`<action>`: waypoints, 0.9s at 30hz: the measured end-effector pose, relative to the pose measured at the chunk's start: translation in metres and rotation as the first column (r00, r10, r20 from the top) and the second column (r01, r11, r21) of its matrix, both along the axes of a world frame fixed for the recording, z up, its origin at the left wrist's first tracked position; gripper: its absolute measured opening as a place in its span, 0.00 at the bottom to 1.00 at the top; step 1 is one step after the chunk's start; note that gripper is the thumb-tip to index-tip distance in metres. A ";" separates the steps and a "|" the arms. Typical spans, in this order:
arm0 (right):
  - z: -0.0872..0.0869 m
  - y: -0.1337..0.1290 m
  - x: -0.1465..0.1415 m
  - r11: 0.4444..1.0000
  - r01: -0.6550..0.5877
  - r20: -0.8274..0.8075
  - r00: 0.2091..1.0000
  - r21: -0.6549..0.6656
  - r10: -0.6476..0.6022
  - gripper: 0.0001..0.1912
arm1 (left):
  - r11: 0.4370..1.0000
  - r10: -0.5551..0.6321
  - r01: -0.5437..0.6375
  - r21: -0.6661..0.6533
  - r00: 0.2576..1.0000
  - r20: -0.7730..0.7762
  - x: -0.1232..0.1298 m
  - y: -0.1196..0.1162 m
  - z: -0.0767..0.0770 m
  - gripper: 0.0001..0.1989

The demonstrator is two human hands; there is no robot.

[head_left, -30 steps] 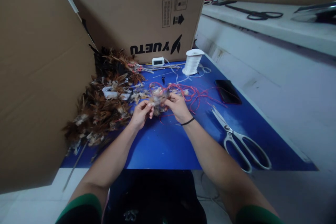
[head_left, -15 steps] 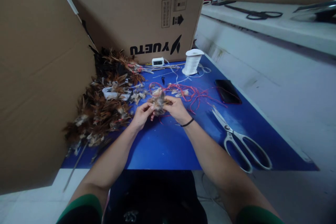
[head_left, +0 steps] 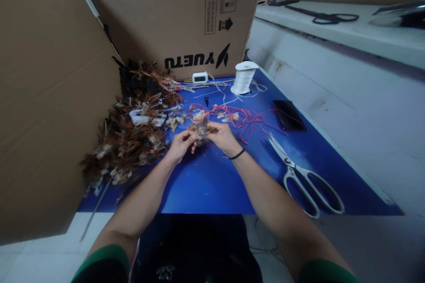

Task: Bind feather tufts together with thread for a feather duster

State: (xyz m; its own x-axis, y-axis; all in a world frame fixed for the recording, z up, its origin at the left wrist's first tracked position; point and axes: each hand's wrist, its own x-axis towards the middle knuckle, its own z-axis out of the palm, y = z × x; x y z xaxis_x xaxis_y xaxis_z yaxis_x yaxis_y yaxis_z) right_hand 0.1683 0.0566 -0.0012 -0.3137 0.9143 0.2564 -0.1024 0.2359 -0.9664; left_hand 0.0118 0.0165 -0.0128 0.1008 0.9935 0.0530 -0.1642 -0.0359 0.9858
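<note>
Beyond your left grip (head_left: 181,146) and right grip (head_left: 225,138) stands a big cardboard sheet (head_left: 139,22) with upside-down YUETU lettering, and another cardboard panel (head_left: 49,106) rises well to the left of them. Under both grips spreads the blue counter (head_left: 206,192), bare on the side nearest you. Left of your left grip, a heap of brown feathers (head_left: 126,132) fills that end of the counter, a white object (head_left: 142,118) partly buried in it. To the right of your right grip, near your forearm, lie the silver scissors (head_left: 290,164), blades pointing away from you. Just past your grips sprawls a tangle of red string (head_left: 245,116), its loose ends trailing rightward. Farther out, ahead and right of your right grip, a white spool (head_left: 245,80) stands upright, and a dark phone-like slab (head_left: 288,116) lies flat nearer the counter's right edge. You have the feather tuft (head_left: 201,132) pinched between both grips, thumb and fingers closed on it from each side, held up over the counter. Straight ahead, against the cardboard, sits a small white display unit (head_left: 199,78); between it and your grips lies a tiny black piece (head_left: 206,101).
</note>
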 end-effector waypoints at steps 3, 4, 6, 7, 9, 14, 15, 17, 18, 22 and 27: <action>-0.001 0.001 0.001 1.000 -0.020 0.002 1.000 0.018 0.020 0.03 | 1.000 -0.005 0.004 -0.008 1.000 -0.013 0.000 0.001 -0.001 0.16; -0.001 0.001 0.001 0.999 -0.026 0.003 1.000 0.024 0.026 0.03 | 1.000 -0.009 0.008 -0.012 1.000 -0.015 0.000 0.001 -0.001 0.17; -0.002 0.002 0.002 0.999 -0.028 0.018 0.999 0.035 0.028 0.03 | 1.000 -0.022 0.022 -0.020 1.000 -0.017 0.000 0.002 -0.001 0.17; -0.001 0.002 0.002 0.999 -0.024 0.031 0.999 0.042 0.023 0.02 | 0.999 -0.030 0.029 -0.023 0.999 -0.019 0.000 0.002 -0.002 0.17; -0.001 0.002 0.003 0.998 -0.013 0.067 0.998 0.060 0.009 0.02 | 0.999 -0.040 0.039 -0.028 0.999 -0.023 0.000 0.002 -0.002 0.17; 0.002 0.001 0.003 0.994 0.000 0.123 0.992 0.108 -0.014 0.03 | 0.999 -0.041 0.040 -0.035 0.999 -0.028 -0.001 0.002 -0.001 0.16; 0.002 0.001 0.003 0.995 -0.001 0.115 0.993 0.104 -0.012 0.03 | 0.998 -0.041 0.040 -0.039 0.999 -0.027 -0.001 0.002 -0.001 0.16; 0.001 0.001 0.004 0.997 -0.012 0.089 0.996 0.082 0.004 0.04 | 0.998 -0.052 0.051 -0.042 0.999 -0.017 -0.001 0.001 -0.001 0.16; 0.001 0.001 0.004 0.997 -0.022 0.076 0.997 0.069 0.017 0.04 | 0.997 -0.062 0.062 -0.042 0.998 -0.011 -0.002 0.001 0.000 0.16; 0.000 0.000 0.004 0.997 -0.049 0.076 0.996 0.055 0.045 0.03 | 0.995 -0.087 0.087 -0.047 0.996 0.010 -0.002 -0.001 0.003 0.15; 0.007 0.000 0.006 1.000 -0.029 0.014 0.999 -0.013 0.029 0.10 | 0.996 -0.055 0.058 -0.064 0.997 0.046 -0.002 -0.002 0.007 0.15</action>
